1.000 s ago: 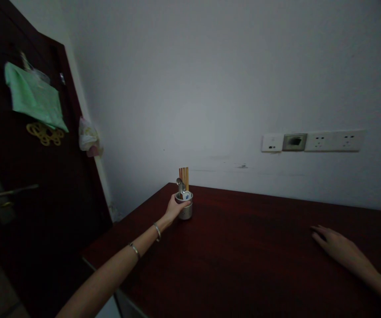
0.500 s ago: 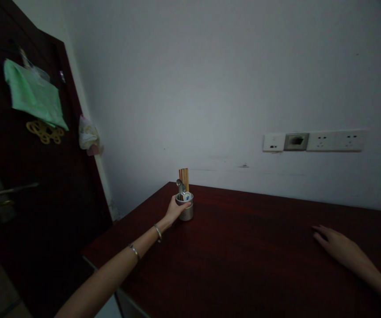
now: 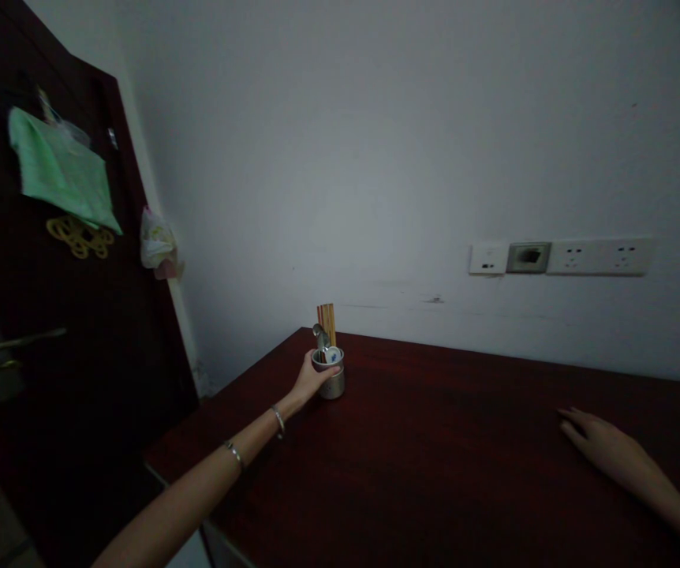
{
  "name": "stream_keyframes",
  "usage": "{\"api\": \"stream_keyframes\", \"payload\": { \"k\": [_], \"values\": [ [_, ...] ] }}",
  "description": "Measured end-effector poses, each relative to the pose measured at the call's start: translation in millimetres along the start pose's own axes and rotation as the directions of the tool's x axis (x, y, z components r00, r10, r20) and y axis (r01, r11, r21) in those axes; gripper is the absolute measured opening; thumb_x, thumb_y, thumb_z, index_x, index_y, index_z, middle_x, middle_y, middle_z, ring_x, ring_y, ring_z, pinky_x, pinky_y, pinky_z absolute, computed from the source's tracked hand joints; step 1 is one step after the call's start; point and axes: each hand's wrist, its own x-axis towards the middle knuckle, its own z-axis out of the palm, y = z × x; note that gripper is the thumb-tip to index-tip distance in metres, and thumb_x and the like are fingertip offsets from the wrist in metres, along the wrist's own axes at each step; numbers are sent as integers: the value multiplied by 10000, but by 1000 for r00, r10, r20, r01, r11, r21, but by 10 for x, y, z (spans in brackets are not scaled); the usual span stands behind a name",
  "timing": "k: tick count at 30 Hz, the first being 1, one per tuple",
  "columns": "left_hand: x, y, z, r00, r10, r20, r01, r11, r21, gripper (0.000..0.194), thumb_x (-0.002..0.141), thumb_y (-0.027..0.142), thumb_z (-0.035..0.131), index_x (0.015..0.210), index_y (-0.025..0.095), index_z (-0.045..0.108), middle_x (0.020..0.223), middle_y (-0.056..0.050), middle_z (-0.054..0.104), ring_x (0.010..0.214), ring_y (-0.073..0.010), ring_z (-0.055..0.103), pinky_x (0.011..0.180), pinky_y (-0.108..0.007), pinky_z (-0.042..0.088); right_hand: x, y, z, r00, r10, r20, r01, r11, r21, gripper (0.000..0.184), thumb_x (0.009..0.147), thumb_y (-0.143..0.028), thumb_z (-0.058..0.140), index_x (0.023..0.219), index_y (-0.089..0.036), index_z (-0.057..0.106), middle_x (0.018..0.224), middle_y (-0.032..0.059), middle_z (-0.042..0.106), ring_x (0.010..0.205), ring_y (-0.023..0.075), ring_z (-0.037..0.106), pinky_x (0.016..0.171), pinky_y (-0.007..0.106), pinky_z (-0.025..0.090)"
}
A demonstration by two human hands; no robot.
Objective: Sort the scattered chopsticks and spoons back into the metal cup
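A metal utensil holder (image 3: 333,386) stands upright near the far left corner of the dark red table (image 3: 435,442). My left hand (image 3: 311,379) is wrapped around its left side, the thumb across the front below the rim; the other fingers are hidden behind it. Out of the holder rise several wooden chopsticks (image 3: 326,322), a shiny metal spoon (image 3: 319,336) and a white spoon (image 3: 334,355) with a blue mark. Far to the right, my right hand (image 3: 600,439) lies on the tabletop with its fingers stretched out, holding nothing.
A pale wall (image 3: 375,173) with a row of switches and sockets (image 3: 577,257) runs behind the table. On the left is a dark door (image 3: 132,339) with a lever handle (image 3: 26,339) and a hanging green cloth (image 3: 61,170). A plastic bag (image 3: 158,241) hangs by its frame.
The view shifts slightly. My left hand keeps its hold on the utensil holder, which stays in about the same place. My right hand stays on the table.
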Motion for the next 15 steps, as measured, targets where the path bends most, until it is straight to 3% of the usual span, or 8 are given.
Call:
{"api": "stream_keyframes", "payload": {
  "k": [6,10,12,15],
  "values": [
    [14,-1,-76,999,-34,14,34,999,20,903,519,327,777,1259,131,298,1289,-195,404,1177,-249,412,984,-338,303,18,24,29,1000,1,-20,0,999,41,547,766,-427,304,1138,-119,561,1235,181,507,1148,276,464,986,356,330],
    [84,-5,-213,997,-60,45,59,998,14,993,546,389,753,1325,127,195,1304,-217,363,1148,-255,433,933,-339,355,29,41,71,999,25,-39,-23,998,62,541,734,-450,301,1091,-159,584,1221,166,523,1144,274,468,990,366,328],
    [150,4,-318,999,-44,10,44,999,-1,935,592,430,712,1322,134,208,1277,-213,390,1104,-243,470,893,-330,384,34,61,98,999,32,-39,-30,997,65,539,726,-459,294,1074,-178,595,1219,161,526,1149,270,463,997,362,320],
    [286,12,-508,997,-14,-74,14,1000,5,700,698,513,579,1256,172,329,1207,-166,469,1059,-219,500,863,-317,393,62,112,141,997,41,-71,-36,997,71,499,703,-463,331,1013,-208,628,1186,150,555,1118,258,492,978,341,341]
  ]
}}
